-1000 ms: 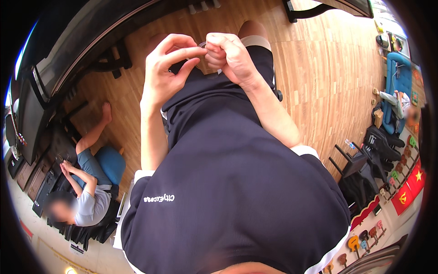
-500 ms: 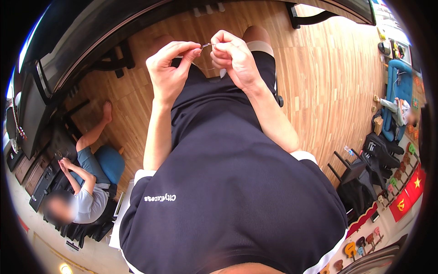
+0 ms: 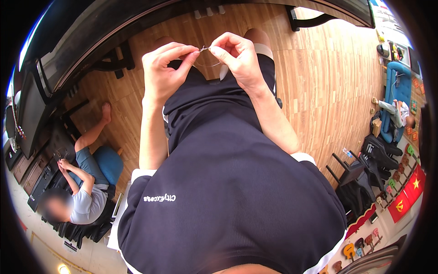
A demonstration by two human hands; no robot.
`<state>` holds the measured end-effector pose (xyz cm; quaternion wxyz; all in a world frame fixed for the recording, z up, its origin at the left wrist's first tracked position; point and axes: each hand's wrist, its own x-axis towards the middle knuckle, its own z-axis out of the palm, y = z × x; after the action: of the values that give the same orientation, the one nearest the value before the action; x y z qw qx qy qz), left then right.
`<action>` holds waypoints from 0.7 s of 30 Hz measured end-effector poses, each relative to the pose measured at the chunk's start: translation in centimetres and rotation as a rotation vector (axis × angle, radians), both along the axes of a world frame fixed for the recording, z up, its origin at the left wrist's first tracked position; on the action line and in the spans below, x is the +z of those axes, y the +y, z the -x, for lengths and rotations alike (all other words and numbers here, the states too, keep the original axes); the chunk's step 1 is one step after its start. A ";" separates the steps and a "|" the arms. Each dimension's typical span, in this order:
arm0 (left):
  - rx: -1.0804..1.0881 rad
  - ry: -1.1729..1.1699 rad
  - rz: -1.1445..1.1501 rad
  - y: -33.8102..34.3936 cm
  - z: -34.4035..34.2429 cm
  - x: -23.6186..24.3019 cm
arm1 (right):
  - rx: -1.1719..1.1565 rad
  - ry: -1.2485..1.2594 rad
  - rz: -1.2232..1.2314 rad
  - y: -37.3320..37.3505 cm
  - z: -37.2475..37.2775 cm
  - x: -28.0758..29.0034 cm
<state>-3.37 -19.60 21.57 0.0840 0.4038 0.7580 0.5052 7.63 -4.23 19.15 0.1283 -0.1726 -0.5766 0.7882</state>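
Observation:
Above my lap, my left hand [image 3: 166, 68] pinches one end of a small, thin metallic piece [image 3: 204, 49] between thumb and index finger. My right hand [image 3: 235, 59] pinches its other end, fingers curled. A thin pale cord or wire [image 3: 209, 65] hangs in a loop between the two hands; what exactly the piece is, I cannot make out. A small white piece [image 3: 223, 71] shows below the loop, over the dark shorts [image 3: 205, 96] on my lap.
A glossy black piano-like body [image 3: 91, 23] arches over my knees. At left a seated person [image 3: 86, 203] holds thin wire. Another person [image 3: 397, 109] is on a blue sofa [image 3: 394, 80] at right. Black chairs [image 3: 351, 169], hanging small guitars [image 3: 349, 251] and red flags [image 3: 406, 196] stand behind.
My right hand has moved slightly right and turned, its fist loosening into a pinch. My left fingertips have drawn together on the small metallic piece, which now shows between both hands.

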 end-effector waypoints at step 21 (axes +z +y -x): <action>-0.700 -0.907 0.199 -0.6 2.2 -2.3 | 0.400 0.136 -0.396 2.1 -0.6 1.1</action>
<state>-5.62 -20.21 19.27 0.5998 0.3638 0.5117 0.4960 8.26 -2.14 20.28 0.0399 0.0263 -0.7320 0.6796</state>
